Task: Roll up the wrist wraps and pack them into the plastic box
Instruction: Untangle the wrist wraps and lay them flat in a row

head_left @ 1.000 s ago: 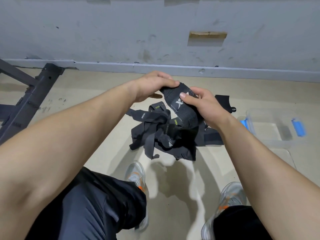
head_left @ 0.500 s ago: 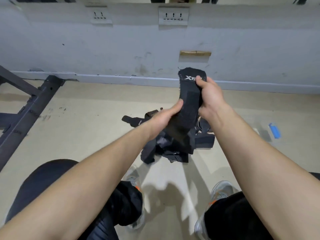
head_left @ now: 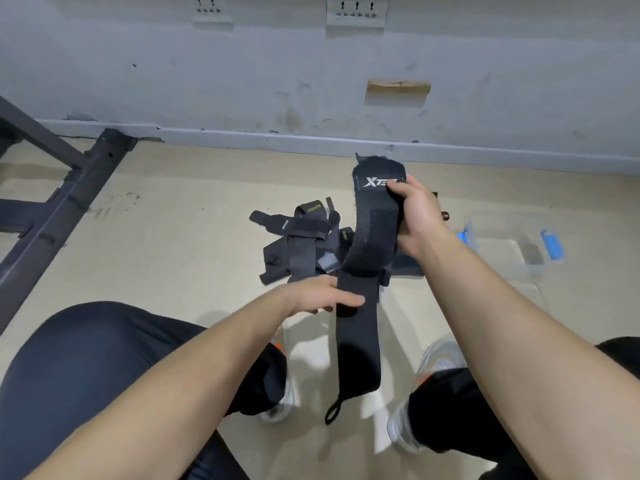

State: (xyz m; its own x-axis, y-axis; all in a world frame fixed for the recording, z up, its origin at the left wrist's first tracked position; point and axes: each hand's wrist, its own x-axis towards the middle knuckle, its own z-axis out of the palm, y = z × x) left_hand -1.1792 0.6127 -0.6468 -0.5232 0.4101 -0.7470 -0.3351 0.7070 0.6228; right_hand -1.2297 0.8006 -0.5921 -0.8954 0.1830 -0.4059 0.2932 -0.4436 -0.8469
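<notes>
Head view shows the person seated over the floor, stretching one black wrist wrap out between both hands. The right hand has its fingers curled round the wrap's upper end, just beside the white logo, and holds that end high and farther from the body. The left hand meets the strap at about mid-length, with one digit laid across the front face. Whether the other fingers close behind the strap cannot be told. The wrap's long axis runs nearly straight toward the person, from the raised logo end down past the left hand to a free tail that hangs between the knees and ends in a thumb loop. Rolling would likely start from one end, and the hanging loop end lies nearer the left hand, below it. The remaining wraps lie in a loose tangled heap on the floor beyond the left hand, none of them rolled. The plastic box sits open on the floor to the right, beyond the right forearm and nearer that arm, with its blue latches showing. No wrap is visible inside it, so the packing appears not yet begun.
</notes>
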